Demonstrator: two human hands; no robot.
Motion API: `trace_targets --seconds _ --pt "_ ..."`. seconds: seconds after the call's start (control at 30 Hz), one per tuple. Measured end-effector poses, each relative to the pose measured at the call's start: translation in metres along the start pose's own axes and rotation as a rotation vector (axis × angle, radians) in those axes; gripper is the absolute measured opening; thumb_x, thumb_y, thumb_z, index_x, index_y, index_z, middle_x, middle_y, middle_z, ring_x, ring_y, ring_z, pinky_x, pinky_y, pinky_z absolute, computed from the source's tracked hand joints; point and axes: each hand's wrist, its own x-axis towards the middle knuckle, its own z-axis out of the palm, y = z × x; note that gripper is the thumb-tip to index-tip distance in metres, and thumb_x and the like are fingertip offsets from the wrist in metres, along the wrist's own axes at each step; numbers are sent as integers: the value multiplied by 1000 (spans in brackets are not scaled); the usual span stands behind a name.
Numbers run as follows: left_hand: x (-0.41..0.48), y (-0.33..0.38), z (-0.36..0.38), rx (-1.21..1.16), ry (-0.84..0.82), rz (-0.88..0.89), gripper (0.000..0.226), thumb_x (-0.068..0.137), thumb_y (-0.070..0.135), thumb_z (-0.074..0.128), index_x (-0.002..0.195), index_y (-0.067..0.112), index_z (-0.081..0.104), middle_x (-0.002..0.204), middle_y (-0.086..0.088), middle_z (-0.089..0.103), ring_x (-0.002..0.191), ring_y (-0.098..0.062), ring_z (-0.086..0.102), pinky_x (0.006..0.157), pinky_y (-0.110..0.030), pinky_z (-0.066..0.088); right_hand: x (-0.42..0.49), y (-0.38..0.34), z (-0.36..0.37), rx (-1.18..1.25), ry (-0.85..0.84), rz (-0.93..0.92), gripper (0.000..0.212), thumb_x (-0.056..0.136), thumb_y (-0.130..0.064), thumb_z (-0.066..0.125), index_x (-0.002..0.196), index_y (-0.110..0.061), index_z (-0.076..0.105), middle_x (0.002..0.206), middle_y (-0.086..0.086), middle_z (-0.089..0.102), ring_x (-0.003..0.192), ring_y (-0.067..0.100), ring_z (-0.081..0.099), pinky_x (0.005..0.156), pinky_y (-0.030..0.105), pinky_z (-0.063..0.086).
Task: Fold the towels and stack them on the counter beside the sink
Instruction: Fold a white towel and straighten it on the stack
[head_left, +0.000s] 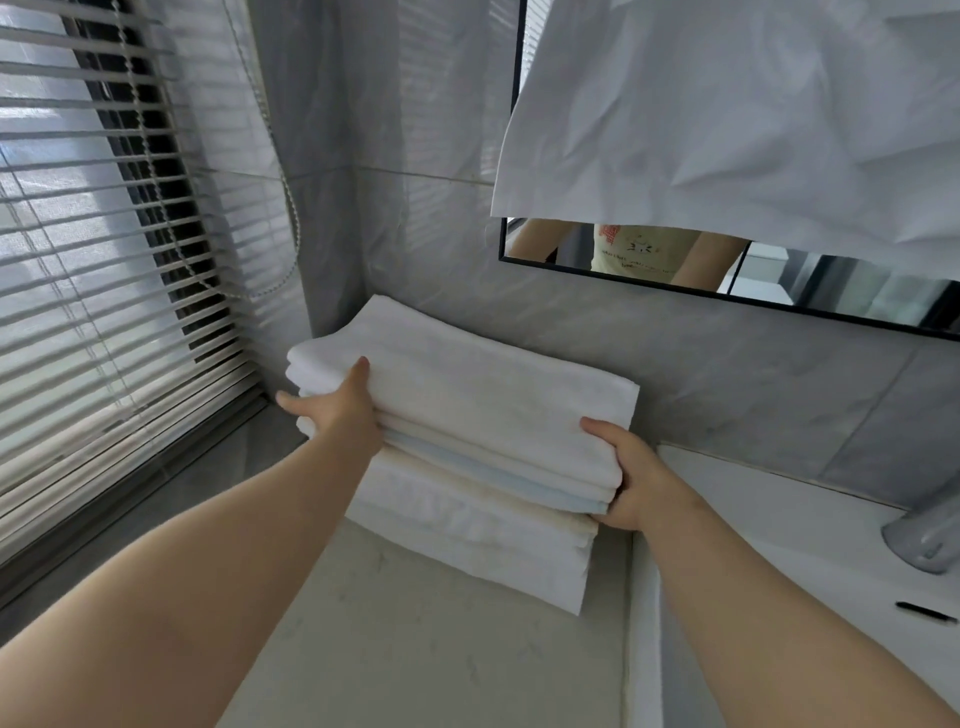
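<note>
Left hand (332, 410) clasps the left end of the stack of folded towels (467, 405), with my thumb laid on the top white towel and one finger stretched out past the side. My right hand (623, 473) grips the near right corner of the upper layers, thumb on top and fingers tucked beneath. White, cream and pale blue layers show along the near edge. The stack sits on the tabletop (415, 665) in the corner, between the window blinds (104, 260) and the white sink (644, 571). A white cloth (753, 104) hangs over the mirror (831, 291) above.
</note>
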Motion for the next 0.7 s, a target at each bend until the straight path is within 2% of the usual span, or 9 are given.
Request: trace_targets --seconds 0.07,0.17,0.23,0.27,0.33,0.4,0.5,0.57,0.7 --pt "8 4 -4 -40 -44 9 108 72 30 79 146 42 2 146 4 30 123 -25 42 92 -39 44 0 -5 3 4 -14 -14 22 80 -31 69 93 -13 65 84 11 68 78 29 63 61 37 56" --pt "17 12 -4 -64 -75 25 101 73 24 77 145 42 9 134 4 37 113 -24 46 91 -40 45 1 -15 10 -22 -34 -141 14 84 -27 64 92 -15 65 76 7 71 74 26 65 61 35 57" --pt "16 19 -3 -127 -113 52 94 76 20 75 145 37 13 124 5 40 104 -22 49 87 -38 47 0 -22 13 7 -76 -220 11 86 -25 61 91 -15 66 70 4 71 69 24 66 55 32 58" --pt "16 23 -2 -167 -128 68 92 76 19 75 145 36 16 125 4 43 104 -21 51 88 -38 49 -1 -26 14 26 -93 -246 11 87 -24 60 90 -16 65 68 4 72 65 23 67 52 32 57" --pt "14 28 1 -212 -147 103 88 77 18 75 144 33 20 130 1 47 105 -21 54 91 -41 51 -1 -31 13 55 -98 -266 10 87 -25 59 88 -16 65 66 3 71 63 23 67 49 31 57" --pt "16 26 2 -184 -132 79 86 78 19 75 143 32 20 133 0 45 107 -22 53 91 -40 50 2 -27 11 40 -59 -231 11 87 -26 61 89 -16 64 68 5 71 70 25 65 51 31 57" --pt "25 9 -7 -16 -52 -60 87 75 26 78 142 27 21 140 -1 38 118 -28 46 92 -42 47 11 -3 1 -33 20 -146 20 84 -30 66 96 -15 65 85 9 69 77 26 64 62 36 56" --pt "31 -1 -13 41 -63 -76 90 72 30 80 142 26 22 140 -3 37 121 -30 45 95 -46 47 14 7 -4 -43 65 -133 33 81 -34 70 107 -14 65 98 11 69 84 28 64 69 40 55" --pt "35 3 -10 23 -52 -67 90 69 33 81 140 26 26 139 -1 38 122 -28 45 95 -44 47 16 2 -7 -9 63 -171 33 81 -34 70 107 -13 64 97 11 68 83 27 64 69 38 53"
